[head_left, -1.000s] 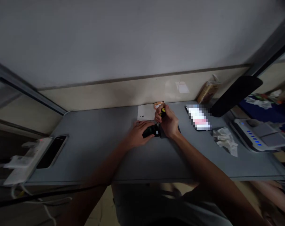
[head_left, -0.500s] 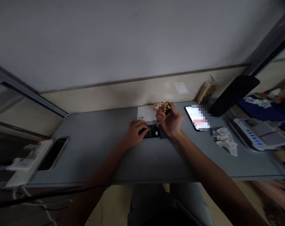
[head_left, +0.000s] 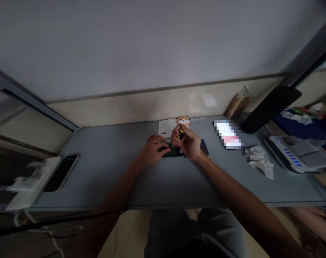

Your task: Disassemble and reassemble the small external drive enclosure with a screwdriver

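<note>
An opened dark device with a green circuit board point(head_left: 174, 149), phone-like in shape, lies flat on the grey desk point(head_left: 111, 161). My left hand point(head_left: 152, 148) grips its left end, thumb and fingers closed over it. Above the board, my right hand point(head_left: 189, 143) is wrapped round the black and yellow handle of a screwdriver point(head_left: 181, 133), held upright. Its tip is hidden behind my fingers. A dark flat piece point(head_left: 204, 147) sticks out from behind my right hand. Behind the device lies a white sheet point(head_left: 166, 128) with tiny dark bits, perhaps screws.
An orange and white animal-faced item point(head_left: 183, 120) sits by the wall. To the right are a lit phone point(head_left: 227, 134), crumpled tissue point(head_left: 259, 161), a black cylinder point(head_left: 272, 109), a carton point(head_left: 238, 105) and a white unit with blue lights point(head_left: 292, 154). Another phone point(head_left: 61, 173) and a power strip point(head_left: 33, 182) lie left.
My right hand has moved left and slightly down with the screwdriver, bringing it over the board and uncovering more of the dark flat piece. My left hand stays on the device.
</note>
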